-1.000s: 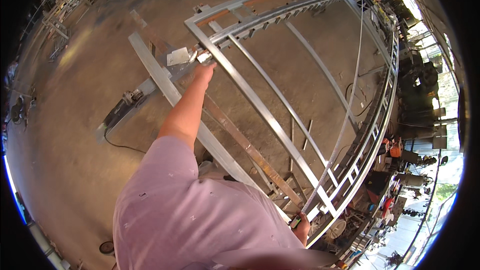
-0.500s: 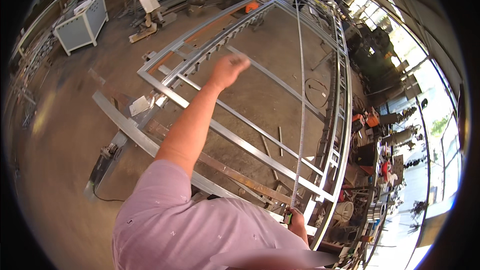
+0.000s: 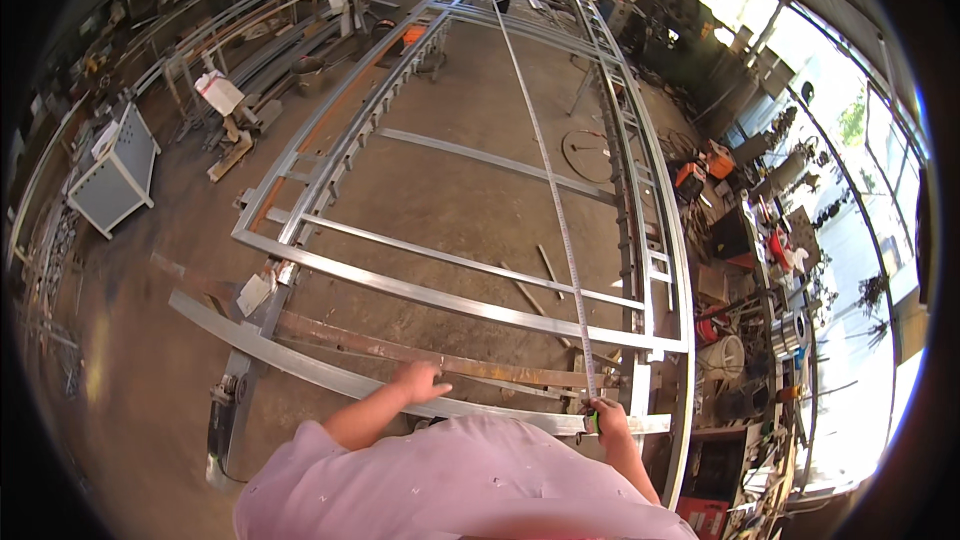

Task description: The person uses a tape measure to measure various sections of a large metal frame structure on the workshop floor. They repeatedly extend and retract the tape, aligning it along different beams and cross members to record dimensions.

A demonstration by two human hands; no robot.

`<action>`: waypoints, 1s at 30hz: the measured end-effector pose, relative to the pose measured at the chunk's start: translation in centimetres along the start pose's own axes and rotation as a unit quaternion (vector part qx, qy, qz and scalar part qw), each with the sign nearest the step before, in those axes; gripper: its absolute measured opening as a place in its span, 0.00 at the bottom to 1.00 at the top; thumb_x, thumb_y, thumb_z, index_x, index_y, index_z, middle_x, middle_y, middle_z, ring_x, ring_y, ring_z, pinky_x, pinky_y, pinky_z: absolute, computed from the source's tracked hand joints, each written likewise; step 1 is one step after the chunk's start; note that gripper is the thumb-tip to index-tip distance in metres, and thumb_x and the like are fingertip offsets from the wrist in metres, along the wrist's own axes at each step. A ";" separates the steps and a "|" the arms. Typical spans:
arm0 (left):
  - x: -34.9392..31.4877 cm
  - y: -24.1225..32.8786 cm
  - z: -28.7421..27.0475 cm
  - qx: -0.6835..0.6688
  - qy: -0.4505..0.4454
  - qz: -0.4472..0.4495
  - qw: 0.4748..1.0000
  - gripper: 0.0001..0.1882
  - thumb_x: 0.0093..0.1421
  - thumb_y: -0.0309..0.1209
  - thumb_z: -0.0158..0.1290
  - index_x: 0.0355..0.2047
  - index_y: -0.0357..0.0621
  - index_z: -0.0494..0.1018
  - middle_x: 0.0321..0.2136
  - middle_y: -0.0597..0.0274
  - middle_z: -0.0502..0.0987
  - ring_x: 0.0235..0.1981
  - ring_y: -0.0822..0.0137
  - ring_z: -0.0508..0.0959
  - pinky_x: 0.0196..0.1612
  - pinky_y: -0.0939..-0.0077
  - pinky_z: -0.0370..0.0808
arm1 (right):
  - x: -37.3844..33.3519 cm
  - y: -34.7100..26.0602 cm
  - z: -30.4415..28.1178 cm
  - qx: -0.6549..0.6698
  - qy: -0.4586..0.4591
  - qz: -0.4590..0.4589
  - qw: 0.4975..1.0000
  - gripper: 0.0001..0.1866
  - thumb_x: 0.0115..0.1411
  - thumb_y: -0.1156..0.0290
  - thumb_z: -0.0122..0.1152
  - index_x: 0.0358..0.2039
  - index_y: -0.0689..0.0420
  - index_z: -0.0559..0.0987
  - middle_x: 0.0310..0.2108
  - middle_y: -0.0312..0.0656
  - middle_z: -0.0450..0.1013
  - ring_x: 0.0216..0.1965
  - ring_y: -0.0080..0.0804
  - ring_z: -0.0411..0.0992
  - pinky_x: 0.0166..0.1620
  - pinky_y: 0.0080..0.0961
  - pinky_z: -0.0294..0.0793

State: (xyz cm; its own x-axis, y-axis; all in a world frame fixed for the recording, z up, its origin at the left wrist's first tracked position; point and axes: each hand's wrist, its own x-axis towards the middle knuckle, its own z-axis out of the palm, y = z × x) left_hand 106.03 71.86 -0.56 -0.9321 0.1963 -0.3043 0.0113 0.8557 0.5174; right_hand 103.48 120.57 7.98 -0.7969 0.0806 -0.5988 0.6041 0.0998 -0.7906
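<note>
My right hand [image 3: 611, 420] grips a tape measure [image 3: 591, 424], its strip [image 3: 581, 315] extended along the metal frame [image 3: 450, 303]; my left hand [image 3: 416, 383], empty, fingers loosely bent, appears beside a rusty bar [image 3: 350, 339].

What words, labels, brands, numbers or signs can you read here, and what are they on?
No text is clear enough to quote.
Measuring tape: its markings are too small to read.
Pinkish shirt: scattered little marks, too small to read surely.
Red box at lower right: any print is too blurred to read.

Mauve short-sleeved shirt [image 3: 430, 472], small pale marks
</note>
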 end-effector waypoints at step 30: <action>3.0 14.4 5.8 0.100 -0.109 -0.228 0.962 0.40 0.68 0.71 0.39 0.55 0.52 0.84 0.59 0.54 0.80 0.63 0.50 0.76 0.66 0.49 0.71 | 11.6 2.8 -16.7 -0.016 -0.012 -0.036 0.999 0.12 0.68 0.71 0.62 0.39 0.67 0.87 0.30 0.43 0.83 0.30 0.32 0.79 0.38 0.30 0.78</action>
State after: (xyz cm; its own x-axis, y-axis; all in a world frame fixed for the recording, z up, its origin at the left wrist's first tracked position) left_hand 105.49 87.55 1.37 -0.7589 -0.1452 -0.6348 -0.2919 0.9473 0.1323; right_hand 96.04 138.38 0.94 -0.8377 0.0474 -0.5441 0.5451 0.1354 -0.8274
